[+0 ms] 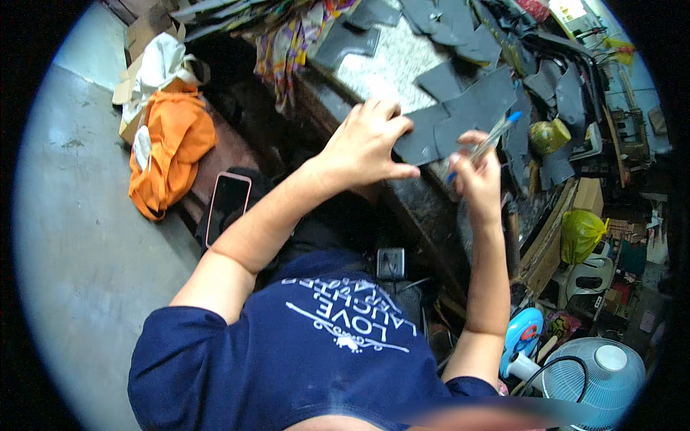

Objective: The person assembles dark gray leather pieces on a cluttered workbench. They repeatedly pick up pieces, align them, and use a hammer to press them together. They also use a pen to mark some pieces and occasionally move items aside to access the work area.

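My right hand (477,172) is closed around a clear-barrelled pen (493,133) with blue ends, held tilted above the worktop. Just left of it lies a dark grey flat sheet piece (420,136), overlapping other cut grey sheet pieces (483,99). My left hand (365,140) has its thumb and fingers apart, with nothing between them. Its fingertips reach the near left edge of the grey sheet; whether they touch it I cannot tell. Beneath the pieces shows a white speckled slab (392,63).
More grey offcuts (568,93) pile up at the far right beside a yellowish roll (550,135). A phone (228,205) and an orange cloth bag (172,147) lie on the left. On the right are a yellow plastic bag (581,235) and a fan (595,373).
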`<state>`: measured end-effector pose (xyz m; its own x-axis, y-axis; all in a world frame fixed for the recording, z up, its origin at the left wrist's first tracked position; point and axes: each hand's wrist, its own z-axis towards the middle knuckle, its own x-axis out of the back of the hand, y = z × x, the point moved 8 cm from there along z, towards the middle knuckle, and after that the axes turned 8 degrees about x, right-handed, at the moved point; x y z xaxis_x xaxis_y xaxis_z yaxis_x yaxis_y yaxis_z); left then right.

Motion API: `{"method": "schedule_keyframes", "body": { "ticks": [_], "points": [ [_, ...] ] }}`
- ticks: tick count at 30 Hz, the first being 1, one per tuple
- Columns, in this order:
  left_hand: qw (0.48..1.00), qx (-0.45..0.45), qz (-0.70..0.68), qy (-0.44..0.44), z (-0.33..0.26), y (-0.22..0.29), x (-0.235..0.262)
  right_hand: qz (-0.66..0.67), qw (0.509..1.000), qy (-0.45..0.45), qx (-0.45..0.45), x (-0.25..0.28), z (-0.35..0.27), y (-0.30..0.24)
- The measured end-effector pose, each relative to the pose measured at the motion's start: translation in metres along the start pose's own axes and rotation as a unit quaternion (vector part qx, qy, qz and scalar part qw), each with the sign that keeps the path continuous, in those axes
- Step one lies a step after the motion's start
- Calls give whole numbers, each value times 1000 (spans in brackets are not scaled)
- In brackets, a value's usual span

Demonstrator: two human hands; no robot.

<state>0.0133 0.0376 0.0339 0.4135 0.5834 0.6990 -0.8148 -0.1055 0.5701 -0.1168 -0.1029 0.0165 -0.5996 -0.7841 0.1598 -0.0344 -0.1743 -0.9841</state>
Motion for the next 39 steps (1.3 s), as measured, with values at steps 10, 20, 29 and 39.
{"method": "schedule_keyframes", "body": {
  "ticks": [10,20,29,39],
  "points": [
    [993,64,93,-28,34,9,-13,-403,913,-4,-67,40,-64,-18],
    [976,96,-180,-77,40,2,-17,-403,911,87,13,51,-96,-3],
    [970,37,-240,-4,45,32,-10,-323,911,175,186,54,-115,-11],
    [995,92,17,26,124,22,-57,-333,901,160,228,51,-117,-15]
  ]
}}
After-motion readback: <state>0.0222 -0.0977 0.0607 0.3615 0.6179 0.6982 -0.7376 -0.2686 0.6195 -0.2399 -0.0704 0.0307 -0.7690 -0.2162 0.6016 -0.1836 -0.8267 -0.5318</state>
